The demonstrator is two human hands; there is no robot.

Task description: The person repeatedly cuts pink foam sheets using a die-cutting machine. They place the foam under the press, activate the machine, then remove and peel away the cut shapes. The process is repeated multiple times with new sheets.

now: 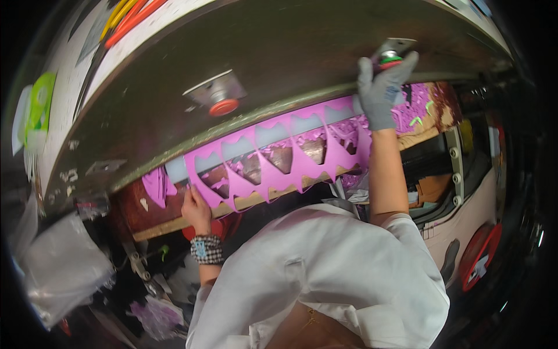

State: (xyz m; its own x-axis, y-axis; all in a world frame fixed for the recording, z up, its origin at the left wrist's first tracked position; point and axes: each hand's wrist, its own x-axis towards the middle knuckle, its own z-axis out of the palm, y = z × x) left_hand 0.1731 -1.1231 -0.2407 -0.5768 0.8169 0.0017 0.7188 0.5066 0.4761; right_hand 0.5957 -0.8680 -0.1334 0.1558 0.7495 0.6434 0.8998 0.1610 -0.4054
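My bare left hand (196, 208), with a checked band at the wrist, has its fingers closed on the left end of a purple sheet (281, 184). The sheet is long and thin, with a row of pointed cut-outs that leave narrow strips. My right hand (383, 93), in a grey glove, reaches up to a push button (390, 61) with green and red parts under the machine's dark beam (302, 64). Its thumb and fingers stand apart around the button; whether it is pressed I cannot tell. Pale blue-grey pieces (176, 169) show behind the sheet and through its openings.
A second button, red (224, 107), sits on a metal bracket to the left. Purple scraps (423, 104) cover the right end of the worn wooden board (436, 131). Clear plastic bags (67, 267) hang at the lower left. A red wheel (481, 256) is at the right.
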